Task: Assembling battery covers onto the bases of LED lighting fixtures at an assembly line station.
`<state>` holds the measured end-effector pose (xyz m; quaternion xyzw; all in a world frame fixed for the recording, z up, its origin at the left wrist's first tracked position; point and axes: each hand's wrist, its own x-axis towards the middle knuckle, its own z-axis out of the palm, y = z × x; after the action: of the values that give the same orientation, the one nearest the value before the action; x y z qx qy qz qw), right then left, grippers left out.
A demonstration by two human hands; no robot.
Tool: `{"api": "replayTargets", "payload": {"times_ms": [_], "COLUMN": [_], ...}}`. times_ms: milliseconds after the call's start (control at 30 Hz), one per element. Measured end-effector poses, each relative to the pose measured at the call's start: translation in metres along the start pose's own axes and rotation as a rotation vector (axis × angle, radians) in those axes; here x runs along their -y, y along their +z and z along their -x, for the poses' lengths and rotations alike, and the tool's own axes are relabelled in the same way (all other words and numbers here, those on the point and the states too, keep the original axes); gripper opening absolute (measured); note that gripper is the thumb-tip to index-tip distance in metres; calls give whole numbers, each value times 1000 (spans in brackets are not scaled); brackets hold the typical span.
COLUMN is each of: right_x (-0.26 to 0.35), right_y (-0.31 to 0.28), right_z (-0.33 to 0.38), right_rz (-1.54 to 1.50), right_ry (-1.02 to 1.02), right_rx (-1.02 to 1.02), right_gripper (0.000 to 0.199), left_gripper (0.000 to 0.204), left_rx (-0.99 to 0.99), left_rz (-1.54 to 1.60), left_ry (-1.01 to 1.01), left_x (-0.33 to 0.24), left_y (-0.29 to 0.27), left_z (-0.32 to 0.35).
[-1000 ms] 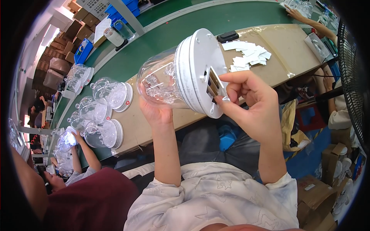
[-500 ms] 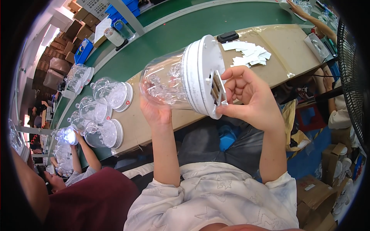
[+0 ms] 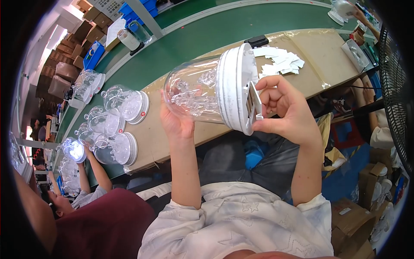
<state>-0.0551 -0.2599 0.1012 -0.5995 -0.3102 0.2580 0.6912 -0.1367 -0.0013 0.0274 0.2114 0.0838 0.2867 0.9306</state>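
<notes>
Cradles the clear dome (image 3: 196, 88), now shifted rightward above the cardboard (image 3: 317, 56), in the left hand (image 3: 176, 121) and pinches the narrow white panel (image 3: 257, 100) aslant in the right hand (image 3: 286, 110), leaving the base slot (image 3: 249, 107) partly uncovered.

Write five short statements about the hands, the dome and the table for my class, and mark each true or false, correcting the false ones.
1. The left hand holds the dome. True.
2. The dome stands upright. False: it is tipped over, its base toward the right.
3. The right hand is at the base's flap. True.
4. Flat pieces lie on the table. True.
5. Those pieces are blue. False: they are white.
</notes>
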Motion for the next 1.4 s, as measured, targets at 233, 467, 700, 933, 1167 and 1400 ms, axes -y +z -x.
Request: {"api": "replayTargets", "payload": {"times_ms": [233,467,700,933,1167,1400], "right_x": [-13,-19,-26,-25,-21,-22], "right_y": [0,2,1,2,2,0], "right_z": [1,5,5,7,13,19], "right_rz": [-2,109,223,299,343,292], "right_ry": [-132,-294,-484,-520,-468,-410], "right_rx": [-47,-78,-127,-144,-160,-132], "right_gripper": [78,85,68,65,65,64], "left_gripper": [31,30,30,29,31,33], "left_rx": [-3,21,28,21,74,67], "left_rz": [7,18,6,10,3,-33], "left_ry": [-34,-77,-115,-122,-146,-144], "left_x": [4,5,6,7,7,6], "left_y": [5,5,8,1,-6,-5], "left_z": [-1,-4,-4,-5,-9,-7]}}
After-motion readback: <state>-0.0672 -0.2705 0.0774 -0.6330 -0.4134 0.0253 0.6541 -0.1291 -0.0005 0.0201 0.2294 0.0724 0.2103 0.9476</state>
